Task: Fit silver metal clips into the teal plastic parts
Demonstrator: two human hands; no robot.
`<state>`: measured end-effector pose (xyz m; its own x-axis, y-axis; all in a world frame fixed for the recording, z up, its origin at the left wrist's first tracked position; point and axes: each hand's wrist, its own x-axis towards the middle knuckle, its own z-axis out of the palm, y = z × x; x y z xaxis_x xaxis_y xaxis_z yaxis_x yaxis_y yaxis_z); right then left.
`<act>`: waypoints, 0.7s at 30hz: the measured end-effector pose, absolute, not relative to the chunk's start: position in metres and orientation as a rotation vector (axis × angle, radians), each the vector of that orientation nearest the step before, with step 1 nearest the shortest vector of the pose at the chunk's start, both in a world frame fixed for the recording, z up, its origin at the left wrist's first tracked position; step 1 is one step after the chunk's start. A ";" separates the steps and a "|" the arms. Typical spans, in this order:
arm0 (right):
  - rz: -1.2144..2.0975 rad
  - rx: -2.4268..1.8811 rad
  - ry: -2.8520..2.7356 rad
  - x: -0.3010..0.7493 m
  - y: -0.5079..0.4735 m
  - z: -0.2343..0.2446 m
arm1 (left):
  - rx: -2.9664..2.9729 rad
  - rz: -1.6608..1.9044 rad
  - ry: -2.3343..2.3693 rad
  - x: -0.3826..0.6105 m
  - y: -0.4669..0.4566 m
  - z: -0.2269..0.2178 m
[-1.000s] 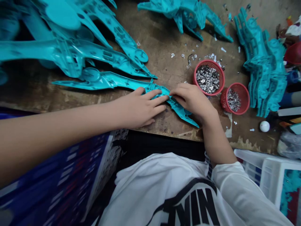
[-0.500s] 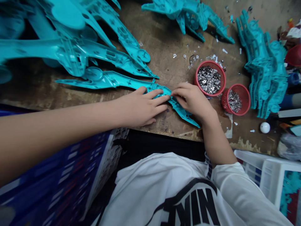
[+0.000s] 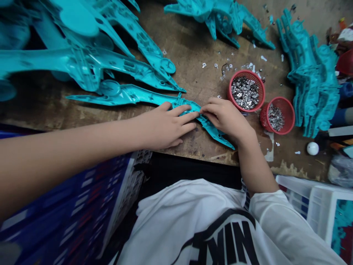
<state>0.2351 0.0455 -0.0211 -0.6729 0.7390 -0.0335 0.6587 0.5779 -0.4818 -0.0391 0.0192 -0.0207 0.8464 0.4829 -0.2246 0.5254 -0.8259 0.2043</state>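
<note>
A long, curved turquoise plastic part (image 3: 153, 97) lies on the wooden table, its ribbed inner side facing up. My left hand (image 3: 171, 127) rests flat across its middle, fingers spread and index and middle fingertips on the plastic. Just to the right, my right hand (image 3: 224, 117) touches the same part with thumb and fingertips pinched together. Whatever may be between those fingertips is too small to make out. Beside my right hand stand a red mesh basket (image 3: 231, 101) of small metal clips and a smaller red basket (image 3: 290, 119) of tiny metal pieces.
Turquoise parts (image 3: 88, 66) are heaped at the upper left. More turquoise parts (image 3: 209, 13) lie at the back, and a stack of them (image 3: 309, 81) stands at the right. Loose clips (image 3: 204, 65) are scattered near the baskets. A white ball (image 3: 312, 148) sits by the front edge.
Both hands keep almost the same place and pose on the turquoise part. The view has shifted very slightly.
</note>
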 end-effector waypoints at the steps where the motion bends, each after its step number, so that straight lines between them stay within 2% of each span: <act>1: 0.692 -1.187 -2.647 0.234 0.045 -0.020 | 2.771 -0.246 0.767 -0.039 0.019 -0.021; 8: 0.688 -1.285 -2.675 0.231 0.045 -0.016 | 2.814 -0.320 0.753 -0.040 0.017 -0.019; 16: 0.746 -1.663 -2.075 0.265 0.044 -0.017 | 2.785 -0.362 0.743 -0.035 0.021 -0.010; 21: 0.580 -1.663 -2.204 0.275 0.040 -0.031 | 2.743 -0.351 0.781 -0.033 0.025 -0.009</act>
<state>0.2751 0.0397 -0.0307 -0.2717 0.9623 0.0097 0.8330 0.2402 -0.4984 -0.0326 0.0253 -0.0091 0.8256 0.4769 -0.3014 0.5418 -0.8192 0.1880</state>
